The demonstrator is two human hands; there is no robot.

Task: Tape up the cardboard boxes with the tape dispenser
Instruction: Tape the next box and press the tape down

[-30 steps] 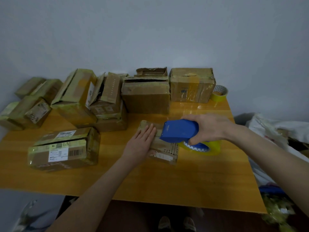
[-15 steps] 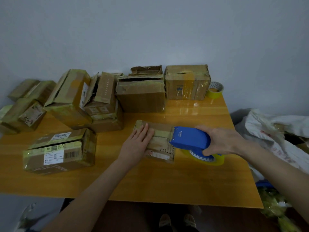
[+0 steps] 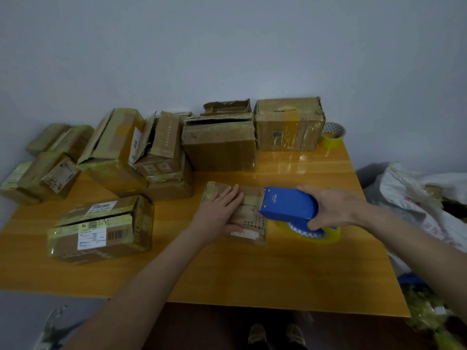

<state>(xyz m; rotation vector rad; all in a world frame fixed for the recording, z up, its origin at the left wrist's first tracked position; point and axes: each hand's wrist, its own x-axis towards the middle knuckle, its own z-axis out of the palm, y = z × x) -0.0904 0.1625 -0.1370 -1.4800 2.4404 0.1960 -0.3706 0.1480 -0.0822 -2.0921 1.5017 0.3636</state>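
Centrally, small box [image 3: 252,218] closed under left hand [image 3: 219,214]; dispenser [image 3: 288,203] at end.

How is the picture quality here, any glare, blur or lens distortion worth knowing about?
Head view: dim, bluish light; glare streaks on the wooden table before the far taped box; wide-angle lens stretches the frame's corners; the tape dispenser, left hand and right hand read sharp; the bottom-right corner is smeared.

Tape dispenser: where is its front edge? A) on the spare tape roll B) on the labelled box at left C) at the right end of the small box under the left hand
C: the right hand holds the tape dispenser against the right end of the small box; the left hand lies flat on that box.
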